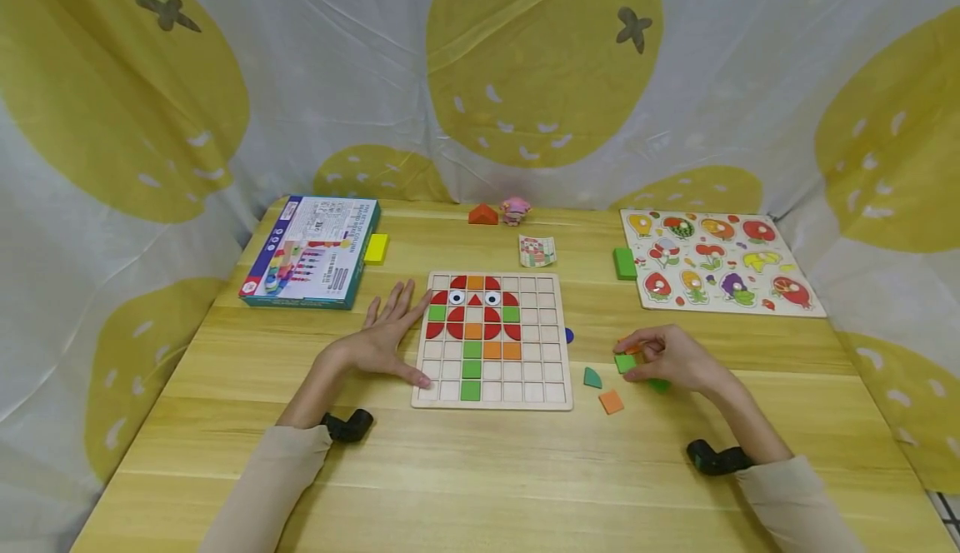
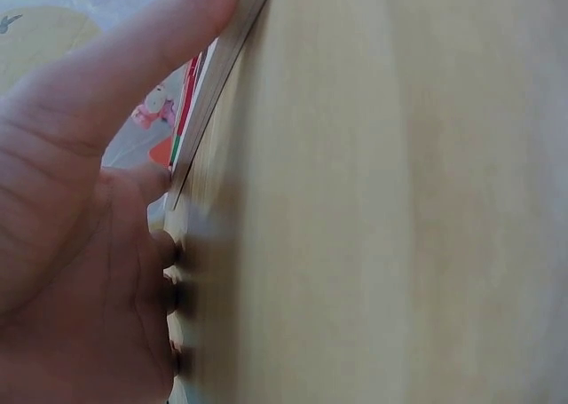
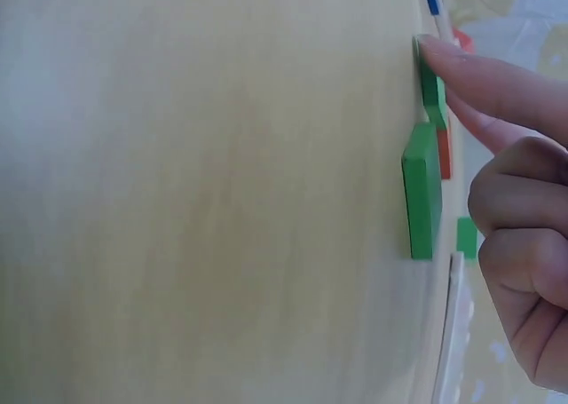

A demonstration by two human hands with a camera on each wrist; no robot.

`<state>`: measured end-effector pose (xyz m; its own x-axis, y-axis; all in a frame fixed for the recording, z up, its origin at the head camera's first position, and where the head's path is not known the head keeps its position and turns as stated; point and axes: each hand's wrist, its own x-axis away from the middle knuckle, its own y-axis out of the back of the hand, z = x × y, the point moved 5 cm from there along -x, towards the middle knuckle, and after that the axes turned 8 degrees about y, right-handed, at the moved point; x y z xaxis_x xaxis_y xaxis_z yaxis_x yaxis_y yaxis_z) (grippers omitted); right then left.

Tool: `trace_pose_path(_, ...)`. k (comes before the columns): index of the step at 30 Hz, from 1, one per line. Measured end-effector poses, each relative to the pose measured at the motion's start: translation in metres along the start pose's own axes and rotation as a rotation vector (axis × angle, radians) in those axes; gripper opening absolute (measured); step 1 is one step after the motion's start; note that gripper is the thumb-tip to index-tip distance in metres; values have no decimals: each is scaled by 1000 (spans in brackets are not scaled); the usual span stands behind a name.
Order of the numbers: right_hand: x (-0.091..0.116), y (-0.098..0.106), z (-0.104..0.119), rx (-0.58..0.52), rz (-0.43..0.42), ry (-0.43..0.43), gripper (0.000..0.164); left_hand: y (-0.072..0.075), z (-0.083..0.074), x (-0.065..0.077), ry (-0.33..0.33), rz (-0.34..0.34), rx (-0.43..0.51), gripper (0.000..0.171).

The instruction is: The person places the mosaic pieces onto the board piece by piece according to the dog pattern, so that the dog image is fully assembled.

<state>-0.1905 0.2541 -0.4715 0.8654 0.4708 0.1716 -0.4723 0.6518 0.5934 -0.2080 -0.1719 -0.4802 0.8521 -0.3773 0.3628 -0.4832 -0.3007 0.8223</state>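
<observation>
A square wooden grid board (image 1: 536,370) lies mid-table, with red, green and orange tiles and two eye pieces forming a picture in its cells. My left hand (image 1: 381,339) is spread at the board's left side, thumb and index finger touching its edge; in the left wrist view the thumb (image 2: 133,62) lies along that edge. Right of the board, my right hand (image 1: 675,360) pinches a green square tile (image 1: 624,363) between thumb and index finger, low over the table. Another green piece (image 3: 422,195) lies close by, partly hidden under this hand in the head view.
Near the right hand lie an orange square tile (image 1: 611,402), a teal quarter-round tile (image 1: 592,378) and a blue piece (image 1: 569,336). Farther back are a picture card (image 1: 537,251), a pink figurine (image 1: 514,211), a boxed toy (image 1: 311,253), a fruit puzzle (image 1: 712,241) and a green block (image 1: 624,264).
</observation>
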Motion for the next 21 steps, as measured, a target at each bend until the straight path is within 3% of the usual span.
trace_pose_path(11, 0, 4, -4, -26, -19, -50, 35, 0, 0, 0, -1, 5, 8, 134)
trace_pose_path(21, -14, -32, 25, -37, 6, -95, 33, 0, 0, -1, 2, 9, 7, 134)
